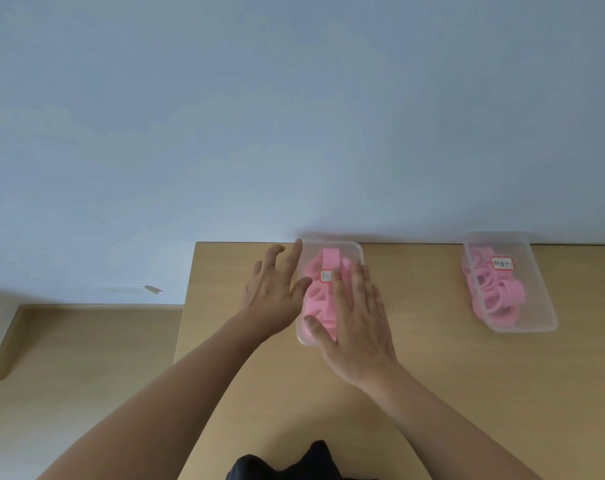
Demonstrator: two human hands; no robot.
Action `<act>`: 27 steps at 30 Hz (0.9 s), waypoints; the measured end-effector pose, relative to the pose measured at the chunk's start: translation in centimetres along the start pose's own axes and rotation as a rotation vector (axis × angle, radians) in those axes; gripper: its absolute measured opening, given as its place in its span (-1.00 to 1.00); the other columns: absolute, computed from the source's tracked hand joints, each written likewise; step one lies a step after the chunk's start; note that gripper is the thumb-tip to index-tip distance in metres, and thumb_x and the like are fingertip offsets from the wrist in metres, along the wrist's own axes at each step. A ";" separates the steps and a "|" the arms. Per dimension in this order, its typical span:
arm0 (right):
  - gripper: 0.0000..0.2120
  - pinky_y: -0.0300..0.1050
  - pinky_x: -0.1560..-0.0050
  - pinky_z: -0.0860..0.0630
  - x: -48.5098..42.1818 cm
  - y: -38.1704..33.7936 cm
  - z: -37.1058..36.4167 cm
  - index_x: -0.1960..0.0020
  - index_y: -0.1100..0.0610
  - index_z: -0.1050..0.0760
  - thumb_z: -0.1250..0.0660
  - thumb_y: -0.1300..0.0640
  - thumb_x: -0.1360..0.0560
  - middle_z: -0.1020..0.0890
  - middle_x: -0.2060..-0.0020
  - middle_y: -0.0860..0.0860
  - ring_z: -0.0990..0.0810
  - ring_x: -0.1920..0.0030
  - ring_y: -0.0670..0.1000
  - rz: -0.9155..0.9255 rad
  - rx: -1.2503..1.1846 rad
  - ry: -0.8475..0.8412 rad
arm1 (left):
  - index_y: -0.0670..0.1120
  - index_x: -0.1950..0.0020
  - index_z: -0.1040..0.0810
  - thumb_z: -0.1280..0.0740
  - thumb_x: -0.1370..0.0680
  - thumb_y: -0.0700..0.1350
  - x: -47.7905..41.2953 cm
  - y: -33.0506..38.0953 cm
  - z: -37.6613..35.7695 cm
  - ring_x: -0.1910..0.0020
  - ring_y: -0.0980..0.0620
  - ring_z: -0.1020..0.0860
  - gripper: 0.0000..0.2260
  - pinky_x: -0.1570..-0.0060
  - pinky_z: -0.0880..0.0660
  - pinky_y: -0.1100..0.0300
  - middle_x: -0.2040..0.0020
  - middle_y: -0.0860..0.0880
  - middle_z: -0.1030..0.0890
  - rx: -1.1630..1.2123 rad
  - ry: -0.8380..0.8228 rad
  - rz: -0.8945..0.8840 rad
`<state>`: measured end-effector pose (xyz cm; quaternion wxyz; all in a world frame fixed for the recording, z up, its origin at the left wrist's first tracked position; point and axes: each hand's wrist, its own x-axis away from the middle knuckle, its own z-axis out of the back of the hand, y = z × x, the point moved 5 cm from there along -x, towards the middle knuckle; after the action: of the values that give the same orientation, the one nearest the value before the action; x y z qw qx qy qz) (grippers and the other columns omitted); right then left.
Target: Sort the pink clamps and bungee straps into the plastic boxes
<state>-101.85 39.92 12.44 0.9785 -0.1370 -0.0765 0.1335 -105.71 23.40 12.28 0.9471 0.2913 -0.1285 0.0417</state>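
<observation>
A pale blue-grey wall (pixel 225 116) fills the upper half of the view. Below it, a light wooden desk (pixel 450 375) runs off the right and bottom edges. Left of the desk lies a lower wooden surface (pixel 86 341) with a raised border, cut off at the left. What it belongs to is unclear.

Two bare forearms reach in from the bottom toward the left plastic box (pixel 354 252), which sits at the desk's far edge against the wall. The right hand (pixel 356 323) lies flat on top of it, fingers straight and together, its grip wide and holding nothing. It hides the box's right half and near corner. The left hand (pixel 277 292) is at the box's left side, fingers spread, forefinger along the rim and thumb tip on the top. Its grip is wide too.

Pink pieces (pixel 316 296) show through the clear plastic, too blurred to tell whether they are clamps or straps. The red-bordered label (pixel 326 275) is half covered by the right fingers.

The right plastic box (pixel 543 320) stands well apart on the same far edge and holds pink loops (pixel 495 299), probably the straps. Its label (pixel 502 263) is whole but unreadable.

A dark shape (pixel 294 462) is cut off by the bottom edge.
</observation>
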 end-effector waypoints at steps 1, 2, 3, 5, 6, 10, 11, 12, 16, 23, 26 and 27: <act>-0.16 0.05 -0.57 0.15 0.2 0.0 -0.4 -0.61 0.10 0.26 0.14 -0.43 -0.57 0.28 -0.60 0.09 0.33 -0.58 0.10 0.013 0.018 -0.009 | 0.24 -0.66 -0.07 -0.23 -0.66 0.18 0.2 0.2 0.0 -0.47 -0.12 -0.28 -0.40 -0.27 -0.45 -0.09 -0.63 0.04 -0.12 0.022 0.026 -0.001; -0.13 0.03 -0.58 0.15 0.1 0.1 -0.5 -0.61 0.13 0.24 0.14 -0.44 -0.56 0.28 -0.59 0.10 0.34 -0.58 0.11 0.021 0.035 -0.014 | 0.20 -0.67 -0.13 -0.26 -0.66 0.14 0.6 0.3 0.3 -0.51 -0.12 -0.26 -0.40 -0.33 -0.41 -0.09 -0.66 0.03 -0.12 0.050 0.063 -0.015; -0.11 0.02 -0.58 0.16 -0.1 0.2 -0.6 -0.61 0.15 0.22 0.14 -0.45 -0.55 0.28 -0.59 0.11 0.35 -0.58 0.11 0.025 0.047 -0.021 | 0.14 -0.67 -0.18 -0.30 -0.66 0.10 1.1 0.3 0.6 -0.55 -0.11 -0.23 -0.41 -0.39 -0.36 -0.08 -0.67 0.02 -0.14 0.080 0.097 -0.042; -0.09 0.02 -0.59 0.15 -0.6 0.1 -0.7 -0.62 0.16 0.20 0.15 -0.47 -0.54 0.28 -0.59 0.12 0.35 -0.58 0.12 0.027 0.065 -0.033 | 0.01 -0.66 -0.25 -0.34 -0.65 0.04 2.2 0.0 1.0 -0.61 -0.12 -0.21 -0.41 -0.50 -0.26 -0.05 -0.67 -0.03 -0.20 0.093 0.100 -0.168; -0.08 0.03 -0.59 0.16 -0.8 0.1 -0.7 -0.62 0.17 0.19 0.16 -0.47 -0.54 0.27 -0.59 0.12 0.35 -0.58 0.12 0.027 0.066 -0.030 | -0.02 -0.65 -0.26 -0.33 -0.64 0.10 2.9 -0.3 1.0 -0.63 -0.12 -0.19 -0.39 -0.56 -0.22 -0.06 -0.66 -0.03 -0.21 0.072 0.074 -0.243; -0.27 0.08 -0.60 0.08 -1.9 0.3 0.0 -0.62 0.15 0.06 0.11 -0.28 -0.62 0.13 -0.61 0.12 0.26 -0.60 0.12 0.052 -0.111 0.020 | 0.11 -0.66 -0.01 -0.15 -0.50 0.45 4.0 -1.6 0.1 -0.68 0.03 0.07 -0.18 -0.62 0.00 0.09 -0.68 0.14 -0.01 -0.031 -0.102 -0.303; -0.34 0.10 -0.59 0.03 -2.2 0.5 0.3 -0.61 0.14 0.00 0.10 -0.19 -0.63 0.08 -0.62 0.11 0.21 -0.60 0.11 0.055 -0.175 0.034 | 0.12 -0.65 0.02 -0.14 -0.49 0.46 4.0 -1.7 -0.1 -0.68 0.03 0.09 -0.16 -0.62 0.01 0.08 -0.68 0.15 0.01 -0.043 -0.099 -0.301; -0.38 0.11 -0.58 0.01 -2.4 0.7 0.5 -0.61 0.15 -0.03 0.09 -0.13 -0.64 0.04 -0.61 0.11 0.18 -0.61 0.11 0.061 -0.203 0.049 | 0.11 -0.65 0.02 -0.15 -0.48 0.47 3.9 -1.7 -0.1 -0.68 0.01 0.09 -0.15 -0.62 0.00 0.06 -0.68 0.15 0.01 -0.047 -0.085 -0.302; -0.40 0.12 -0.58 -0.03 -2.7 1.0 0.1 -0.60 0.22 -0.01 0.07 -0.05 -0.65 -0.02 -0.60 0.18 0.13 -0.61 0.17 0.096 -0.081 0.088 | 0.06 -0.67 -0.08 -0.18 -0.48 0.46 3.7 -1.5 -0.2 -0.69 -0.07 0.04 -0.13 -0.62 -0.09 -0.04 -0.68 0.10 -0.04 -0.056 -0.053 -0.298; -0.35 0.18 -0.54 -0.09 -2.5 0.7 -0.2 -0.62 0.16 0.11 0.17 -0.11 -0.61 0.10 -0.61 0.16 0.17 -0.60 0.17 0.002 0.113 -0.033 | 0.17 -0.68 0.07 -0.29 -0.57 0.35 4.0 -1.1 -0.3 -0.69 0.02 0.14 -0.17 -0.59 -0.12 -0.05 -0.66 0.26 0.16 -0.192 -0.117 -0.210; -0.38 0.18 -0.54 -0.04 -2.7 0.3 0.8 -0.62 0.13 0.13 0.15 -0.11 -0.63 0.13 -0.62 0.13 0.18 -0.60 0.15 0.006 0.106 -0.093 | 0.14 -0.69 0.00 -0.36 -0.56 0.29 3.9 -0.4 0.4 -0.69 0.05 0.08 -0.17 -0.61 -0.14 -0.04 -0.69 0.23 0.09 -0.144 -0.153 -0.153; -0.39 0.17 -0.53 -0.05 -2.9 0.3 1.5 -0.61 0.12 0.07 0.08 -0.11 -0.64 0.07 -0.62 0.12 0.12 -0.60 0.15 -0.002 0.076 -0.098 | 0.13 -0.69 -0.05 -0.39 -0.56 0.26 3.8 0.1 0.8 -0.68 0.05 0.04 -0.18 -0.60 -0.15 -0.03 -0.69 0.20 0.04 -0.125 -0.141 -0.139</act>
<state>-104.97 39.75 13.47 0.9783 -0.0932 -0.1192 0.1419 -102.24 23.07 14.03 0.9526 0.2420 -0.1765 -0.0527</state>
